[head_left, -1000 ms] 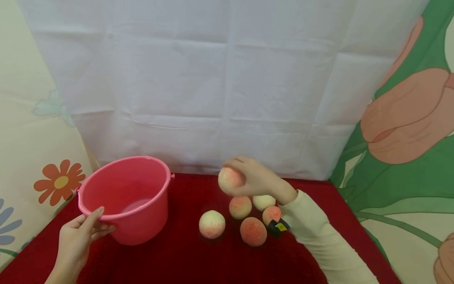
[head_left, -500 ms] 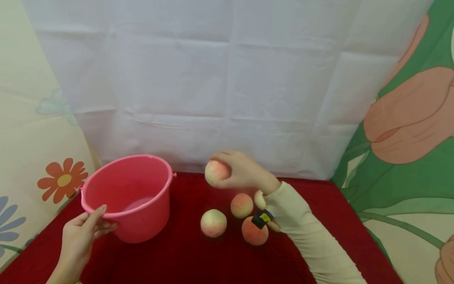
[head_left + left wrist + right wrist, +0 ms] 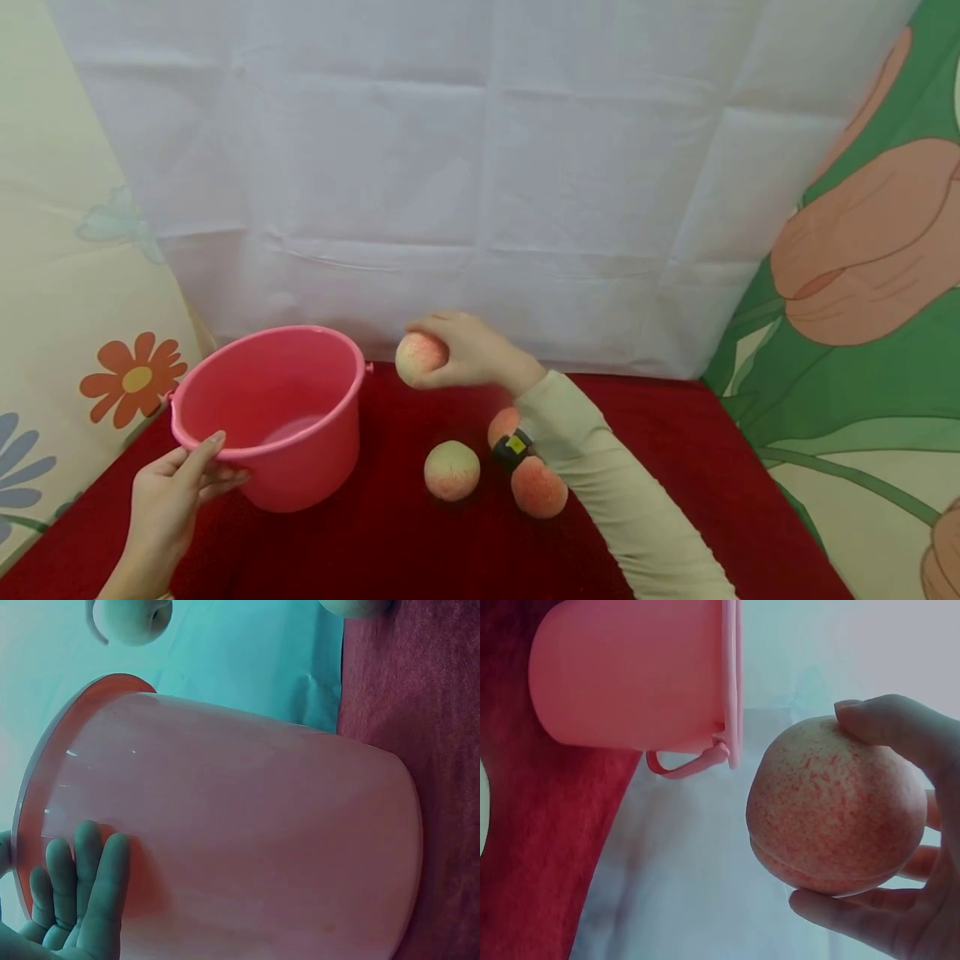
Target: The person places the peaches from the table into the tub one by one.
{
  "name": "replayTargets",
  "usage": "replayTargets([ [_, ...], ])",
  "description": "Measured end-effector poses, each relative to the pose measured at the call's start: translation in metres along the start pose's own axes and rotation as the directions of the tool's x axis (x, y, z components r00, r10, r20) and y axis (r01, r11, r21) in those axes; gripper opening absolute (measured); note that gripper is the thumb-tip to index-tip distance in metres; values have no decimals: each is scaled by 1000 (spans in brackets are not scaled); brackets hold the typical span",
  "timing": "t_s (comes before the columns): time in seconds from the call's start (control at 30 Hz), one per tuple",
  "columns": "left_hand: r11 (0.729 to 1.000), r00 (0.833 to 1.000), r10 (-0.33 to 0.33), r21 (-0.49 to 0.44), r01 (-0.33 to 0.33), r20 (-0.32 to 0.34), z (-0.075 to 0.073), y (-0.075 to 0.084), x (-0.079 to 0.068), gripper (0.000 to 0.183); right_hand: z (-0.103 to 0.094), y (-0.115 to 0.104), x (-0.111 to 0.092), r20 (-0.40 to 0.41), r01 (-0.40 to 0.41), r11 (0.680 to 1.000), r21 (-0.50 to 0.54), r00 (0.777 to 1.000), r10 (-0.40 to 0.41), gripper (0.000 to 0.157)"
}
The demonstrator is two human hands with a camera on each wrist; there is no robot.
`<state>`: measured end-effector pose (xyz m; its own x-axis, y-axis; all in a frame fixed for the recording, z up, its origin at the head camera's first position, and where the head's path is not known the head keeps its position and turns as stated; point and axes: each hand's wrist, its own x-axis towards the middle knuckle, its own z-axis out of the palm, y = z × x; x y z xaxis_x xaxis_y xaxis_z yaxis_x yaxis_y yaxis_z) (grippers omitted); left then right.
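On the left of the head view stands a pink bucket (image 3: pixel 318 462), its inside showing no contents. My left hand (image 3: pixel 167 504) pinches its near rim, thumb over the top; in the left wrist view the fingers (image 3: pixel 105 885) lie against the outer wall. My right hand (image 3: pixel 476 354) grips a peach (image 3: pixel 418 360) above the cloth, right of the bucket and apart from it. Up close in the right wrist view, thumb and fingers surround this pale, red-speckled peach (image 3: pixel 832 810). A pale peach (image 3: pixel 452 471) and a redder peach (image 3: pixel 539 487) rest on the cloth.
Another peach (image 3: pixel 502 423) is partly hidden behind the black device (image 3: pixel 512 450) at my right wrist. Red cloth (image 3: pixel 360 550) covers the table. A white sheet (image 3: pixel 465 183) hangs behind, with flower-printed drapes (image 3: pixel 862 375) at the sides. The bucket's handle (image 3: pixel 686 765) hangs down.
My right hand has carried the peach leftward toward the bucket. Its forearm now covers the peaches farther right that showed earlier. The left hand and bucket have hardly moved.
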<state>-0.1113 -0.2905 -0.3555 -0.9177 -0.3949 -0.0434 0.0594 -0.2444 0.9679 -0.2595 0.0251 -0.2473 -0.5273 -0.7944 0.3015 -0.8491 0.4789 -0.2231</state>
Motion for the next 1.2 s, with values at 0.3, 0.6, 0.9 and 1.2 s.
replayTargets([
  [0.3,1000,1000,-19,10,19,-12,-1,0,-1,21,8,-14,24,24,-11,997,78,1000,9,57],
  [0.6,999,999,-31,21,31,-15,-3,1,-3,21,17,-29,48,59,-24,987,157,998,15,59],
  [0.9,999,999,-31,27,32,-20,-2,1,-6,22,33,-45,74,59,22,991,132,998,-30,62],
  [1.2,998,999,-26,52,28,-31,-11,-9,2,21,49,-56,91,89,27,996,88,995,-35,63],
])
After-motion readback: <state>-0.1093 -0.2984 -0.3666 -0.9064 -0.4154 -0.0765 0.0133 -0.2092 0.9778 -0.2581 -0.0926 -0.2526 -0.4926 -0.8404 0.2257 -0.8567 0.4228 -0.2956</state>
